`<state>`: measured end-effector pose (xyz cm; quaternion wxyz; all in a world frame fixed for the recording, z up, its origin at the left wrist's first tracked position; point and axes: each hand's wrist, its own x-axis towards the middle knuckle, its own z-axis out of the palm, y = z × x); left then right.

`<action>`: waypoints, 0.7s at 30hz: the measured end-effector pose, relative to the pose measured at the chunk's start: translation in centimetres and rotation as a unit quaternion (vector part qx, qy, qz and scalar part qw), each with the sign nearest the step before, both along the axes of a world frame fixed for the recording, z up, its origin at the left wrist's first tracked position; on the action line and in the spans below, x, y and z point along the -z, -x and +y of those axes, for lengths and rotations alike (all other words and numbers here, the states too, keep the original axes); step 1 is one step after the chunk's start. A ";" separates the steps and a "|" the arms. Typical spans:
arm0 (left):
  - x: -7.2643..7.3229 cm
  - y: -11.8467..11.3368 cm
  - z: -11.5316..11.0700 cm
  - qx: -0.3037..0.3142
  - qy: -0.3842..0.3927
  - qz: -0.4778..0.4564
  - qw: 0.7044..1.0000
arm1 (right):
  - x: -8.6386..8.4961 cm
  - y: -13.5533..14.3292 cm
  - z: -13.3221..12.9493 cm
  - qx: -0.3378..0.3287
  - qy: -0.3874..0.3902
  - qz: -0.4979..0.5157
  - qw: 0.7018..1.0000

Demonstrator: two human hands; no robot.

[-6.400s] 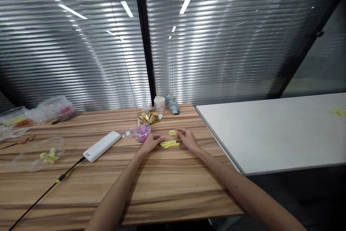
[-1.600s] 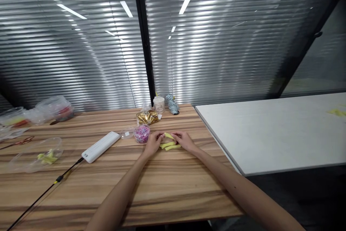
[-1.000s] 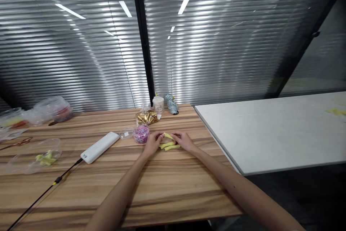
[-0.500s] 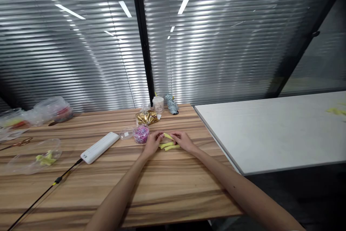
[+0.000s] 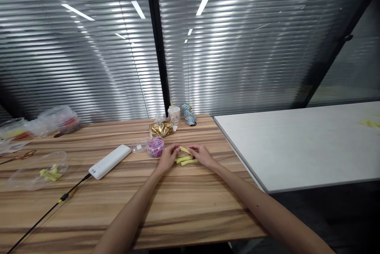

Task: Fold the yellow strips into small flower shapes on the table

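My left hand [image 5: 168,157] is closed in a pinch, with a thin pink band [image 5: 178,149] showing at its fingertips. Facing it, my right hand [image 5: 202,155] pinches a soft yellow strip [image 5: 185,149] whose free end reaches toward the left fingers. Below the fingertips, more yellow strips [image 5: 188,162] lie side by side on the wooden table [image 5: 190,202]. The strips' material is too small to make out. Just left of my left hand stands a clear round tub [image 5: 155,148] full of small pink and purple bands.
A clear lid [image 5: 138,147] and a white power strip [image 5: 109,161] with a black cable lie to the left. Further left are a clear tray [image 5: 38,172] with yellow pieces, and scissors [image 5: 25,156]. Behind sit a gold packet [image 5: 162,128], a paper cup [image 5: 174,115] and a blue pouch [image 5: 189,114].
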<state>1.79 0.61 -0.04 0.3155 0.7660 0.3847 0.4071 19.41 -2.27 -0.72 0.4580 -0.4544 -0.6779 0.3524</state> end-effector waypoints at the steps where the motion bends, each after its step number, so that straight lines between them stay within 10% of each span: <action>1: 0.0 0.0 0.0 -0.001 0.000 0.002 1.000 | -0.1 0.0 -0.1 -0.001 -0.001 -0.002 1.000; 21: -0.6 -0.2 -0.4 -0.008 0.009 0.009 1.000 | -0.6 0.2 -0.5 0.008 0.006 -0.008 1.000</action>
